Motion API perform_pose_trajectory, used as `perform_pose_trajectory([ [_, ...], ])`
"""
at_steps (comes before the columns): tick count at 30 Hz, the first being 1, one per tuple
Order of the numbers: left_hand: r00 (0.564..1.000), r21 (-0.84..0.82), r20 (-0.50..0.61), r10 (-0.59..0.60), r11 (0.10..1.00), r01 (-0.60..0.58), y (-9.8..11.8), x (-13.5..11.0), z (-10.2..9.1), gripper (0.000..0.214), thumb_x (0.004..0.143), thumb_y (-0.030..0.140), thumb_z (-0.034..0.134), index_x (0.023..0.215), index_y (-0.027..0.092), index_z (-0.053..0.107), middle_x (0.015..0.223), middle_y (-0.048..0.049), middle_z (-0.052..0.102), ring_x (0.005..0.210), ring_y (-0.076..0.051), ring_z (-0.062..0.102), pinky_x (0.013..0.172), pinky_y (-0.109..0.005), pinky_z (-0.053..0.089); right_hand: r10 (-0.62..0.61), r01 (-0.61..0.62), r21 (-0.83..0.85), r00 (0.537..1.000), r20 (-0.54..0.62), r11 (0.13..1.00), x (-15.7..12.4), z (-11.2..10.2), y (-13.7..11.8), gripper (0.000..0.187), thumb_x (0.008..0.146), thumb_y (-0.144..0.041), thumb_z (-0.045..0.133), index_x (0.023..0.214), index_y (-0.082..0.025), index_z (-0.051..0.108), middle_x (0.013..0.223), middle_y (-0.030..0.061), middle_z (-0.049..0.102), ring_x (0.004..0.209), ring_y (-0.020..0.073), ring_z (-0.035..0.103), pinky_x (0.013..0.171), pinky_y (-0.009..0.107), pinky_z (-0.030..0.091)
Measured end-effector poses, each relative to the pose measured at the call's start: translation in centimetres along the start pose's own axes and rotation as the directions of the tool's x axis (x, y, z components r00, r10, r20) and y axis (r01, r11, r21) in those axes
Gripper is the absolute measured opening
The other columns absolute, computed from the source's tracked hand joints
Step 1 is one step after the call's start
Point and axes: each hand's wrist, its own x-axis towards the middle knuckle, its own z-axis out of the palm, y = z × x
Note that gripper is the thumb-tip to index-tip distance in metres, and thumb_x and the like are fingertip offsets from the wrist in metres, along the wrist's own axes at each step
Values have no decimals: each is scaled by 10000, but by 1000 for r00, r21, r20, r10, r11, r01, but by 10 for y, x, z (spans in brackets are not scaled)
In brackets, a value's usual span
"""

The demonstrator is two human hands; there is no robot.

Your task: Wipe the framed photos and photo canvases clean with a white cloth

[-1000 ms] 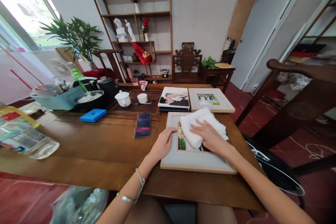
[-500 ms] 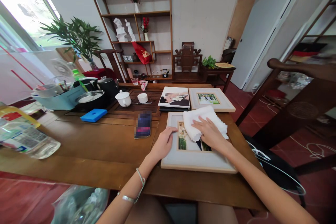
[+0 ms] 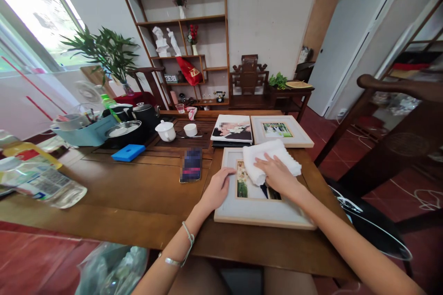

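Observation:
A light wooden picture frame [image 3: 263,218] with a pale mat and a photo lies flat near the table's front edge. At its left side my left hand [image 3: 218,187] holds the frame, fingertips reaching over onto the mat. A folded white towel [image 3: 285,159] covers the upper right of the photo. My right hand [image 3: 277,176] has the towel under its bent fingers, pressed down against the frame. Behind lie a second framed picture [image 3: 304,138] and a stack topped by a photo panel [image 3: 230,134].
Left of the frame lies a phone [image 3: 191,166]. A blue block [image 3: 128,152], white lidded cup [image 3: 165,132], small white cup [image 3: 190,129] and black kettle [image 3: 143,114] stand farther back. Plastic bottles [image 3: 51,189] lean in at far left. A wooden chair [image 3: 387,138] is at right.
The whole view has shifted slightly to the right. Both hands, the towel and the frame keep nearly the same places relative to one another.

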Motion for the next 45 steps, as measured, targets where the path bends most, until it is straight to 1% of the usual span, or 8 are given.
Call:
perform_pose_trajectory([
  [10, 1000, 6, 0, -10, 1000, 10, 1, 0, 0, 347, 887, 57, 386, 1116, 184, 614, 1139, -99, 648, 1097, -211, 599, 1010, -392, 453, 113, -109, -103, 993, 30, 989, -26, -21, 4, 628, 684, 111, 382, 1196, -132, 654, 1372, 161, 543, 1348, 404, 369, 1047, 627, 316],
  [13, 1000, 4, -2, -1, 1000, 1, 0, 0, 1, 354, 879, 49, 388, 1114, 189, 613, 1135, -97, 648, 1097, -212, 598, 1008, -401, 455, -101, 81, 120, 981, 165, 989, -36, -33, -15, 600, 673, 76, 435, 1135, -197, 702, 1235, 108, 659, 1238, 333, 528, 1052, 529, 372],
  [16, 1000, 4, -6, 5, 1000, -5, -1, 0, 1, 359, 870, 40, 389, 1111, 184, 612, 1123, -98, 650, 1087, -211, 598, 1001, -408, 458, -484, 301, 530, 840, 246, 793, -40, -46, -22, 646, 635, 28, 453, 1133, -296, 708, 1193, -22, 690, 1200, 205, 574, 1088, 362, 358],
  [19, 1000, 11, -5, 7, 1000, -7, -1, 0, 0, 358, 871, 39, 384, 1112, 176, 610, 1126, -102, 650, 1086, -210, 596, 997, -407, 459, -589, 278, 688, 763, 266, 671, -36, -49, -12, 726, 560, 22, 394, 1143, -284, 702, 1253, -43, 652, 1295, 175, 479, 1088, 348, 348],
  [25, 1000, 24, 2, 4, 1000, -4, 0, 0, -1, 345, 883, 54, 381, 1107, 181, 612, 1129, -100, 651, 1090, -213, 600, 1002, -403, 455, -144, 139, 246, 990, 0, 959, -21, -21, 32, 704, 593, 70, 388, 1160, -230, 679, 1310, 32, 618, 1343, 233, 422, 1129, 487, 265],
  [29, 1000, 29, 2, -4, 1000, 4, 0, 0, -1, 343, 883, 55, 387, 1105, 183, 616, 1147, -104, 649, 1102, -222, 596, 1009, -416, 451, 64, -83, -97, 980, -187, 992, -13, -9, 42, 621, 687, 73, 428, 1220, -173, 633, 1356, 96, 577, 1344, 305, 404, 1102, 533, 272],
  [36, 1000, 16, -1, -3, 1000, 3, 1, 1, 0, 340, 885, 57, 384, 1104, 182, 613, 1136, -103, 651, 1096, -216, 600, 1004, -400, 458, -30, 45, -161, 995, 92, 986, -27, -31, -8, 441, 670, 9, 473, 1004, -162, 703, 978, 139, 713, 973, 301, 631, 779, 362, 447],
  [45, 1000, 8, 20, -11, 1000, 11, -1, 0, -1, 338, 888, 57, 376, 1116, 160, 602, 1156, -118, 636, 1112, -217, 586, 1022, -404, 436, -269, 231, 144, 886, 378, 962, -67, -77, -48, 280, 565, -79, 520, 733, -239, 678, 717, 28, 688, 769, 229, 619, 639, 292, 363],
])
